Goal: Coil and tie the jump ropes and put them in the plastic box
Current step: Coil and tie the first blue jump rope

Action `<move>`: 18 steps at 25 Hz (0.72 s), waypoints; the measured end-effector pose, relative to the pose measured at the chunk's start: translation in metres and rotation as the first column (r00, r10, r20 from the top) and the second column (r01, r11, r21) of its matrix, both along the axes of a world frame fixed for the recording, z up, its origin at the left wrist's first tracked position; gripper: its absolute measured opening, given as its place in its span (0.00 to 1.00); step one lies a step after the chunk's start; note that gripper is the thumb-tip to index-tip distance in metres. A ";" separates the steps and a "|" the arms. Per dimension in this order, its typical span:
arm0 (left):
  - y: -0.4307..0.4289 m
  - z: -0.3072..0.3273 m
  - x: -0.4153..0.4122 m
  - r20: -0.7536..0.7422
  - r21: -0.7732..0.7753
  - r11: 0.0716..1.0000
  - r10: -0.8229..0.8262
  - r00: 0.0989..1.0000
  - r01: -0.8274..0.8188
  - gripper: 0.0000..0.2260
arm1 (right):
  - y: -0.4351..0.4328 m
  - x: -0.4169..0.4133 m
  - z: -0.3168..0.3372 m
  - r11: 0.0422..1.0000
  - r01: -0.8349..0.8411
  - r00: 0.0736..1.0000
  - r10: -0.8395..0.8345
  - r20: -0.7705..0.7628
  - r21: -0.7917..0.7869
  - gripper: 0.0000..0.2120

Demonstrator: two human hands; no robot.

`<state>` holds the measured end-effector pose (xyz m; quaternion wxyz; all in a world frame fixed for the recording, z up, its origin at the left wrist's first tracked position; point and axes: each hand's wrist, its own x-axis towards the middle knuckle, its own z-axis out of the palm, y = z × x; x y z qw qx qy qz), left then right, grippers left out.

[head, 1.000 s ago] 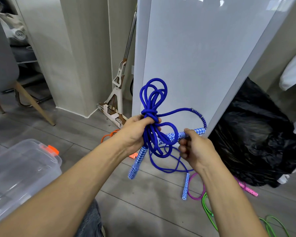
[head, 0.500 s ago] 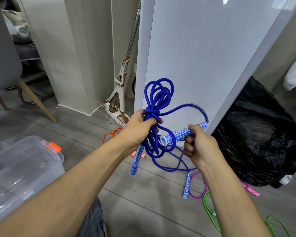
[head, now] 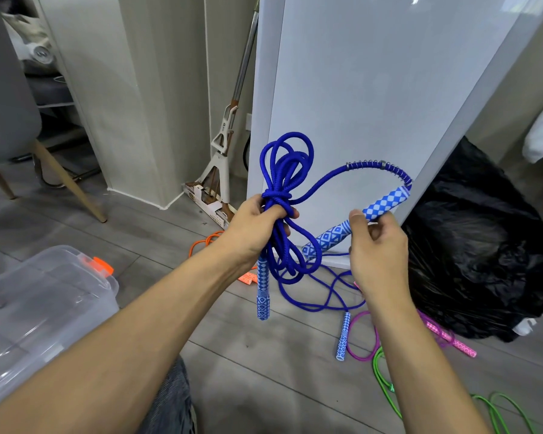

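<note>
The right hand (head: 378,245) has drawn the patterned handle (head: 386,203) further out and up than half a second ago. It pinches it between thumb and fingers, apparently to pull the tail through the hanging loops. The left hand (head: 257,223) clenches the blue jump rope (head: 284,164) just below its wrap, keeping the coil bunched while the tie tightens. The second handle (head: 263,292) dangles beneath. The plastic box (head: 44,302) waits on the floor at left.

Grey plank floor (head: 264,386) is carrying a clear plastic box (head: 60,277) at left. An orange rope (head: 201,244), a loose blue rope (head: 323,296), a pink rope (head: 362,349) and a green rope (head: 386,389) are lying uncoiled on it. A black bag (head: 483,261) is sitting at right.
</note>
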<state>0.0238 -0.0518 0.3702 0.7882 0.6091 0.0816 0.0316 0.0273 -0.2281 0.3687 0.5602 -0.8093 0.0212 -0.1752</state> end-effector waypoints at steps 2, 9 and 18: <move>0.001 0.001 -0.001 0.001 -0.033 0.999 -0.014 1.000 0.014 0.11 | 0.003 0.004 -0.005 0.982 -0.018 0.984 0.051 -0.172 0.188 0.13; 0.000 0.009 -0.005 0.070 -0.079 0.989 -0.118 0.991 0.123 0.08 | 0.007 0.002 -0.009 0.698 0.184 0.745 0.360 -0.562 0.692 0.12; 0.001 0.013 -0.009 0.138 0.046 0.986 -0.166 0.976 0.161 0.08 | 0.009 0.000 -0.010 0.537 0.286 0.651 0.499 -0.572 0.794 0.14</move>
